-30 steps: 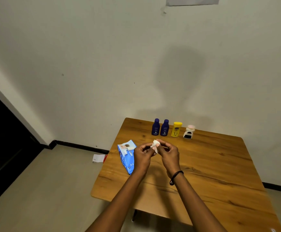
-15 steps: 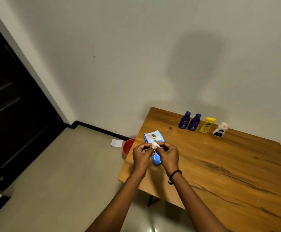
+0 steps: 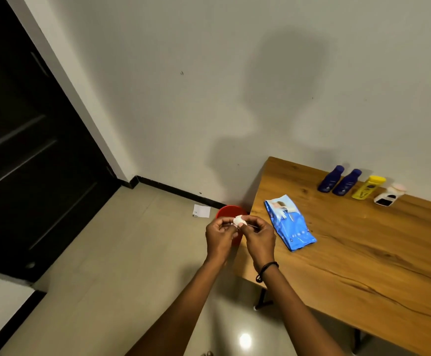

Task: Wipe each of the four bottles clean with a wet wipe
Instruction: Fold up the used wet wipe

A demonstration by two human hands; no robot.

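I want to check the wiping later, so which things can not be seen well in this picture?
Head view:
- Wet wipe: balled between left hand and right hand; mostly covered.
- Red bin: largely behind the hands.
- Bottle labels, e.g. yellow bottle: too small.
- Table: cut off at the right edge.

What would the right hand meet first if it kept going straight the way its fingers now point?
The left hand: the right hand points up and left at the crumpled wet wipe that both pinch. Past them, probably lower down, is the red bin.
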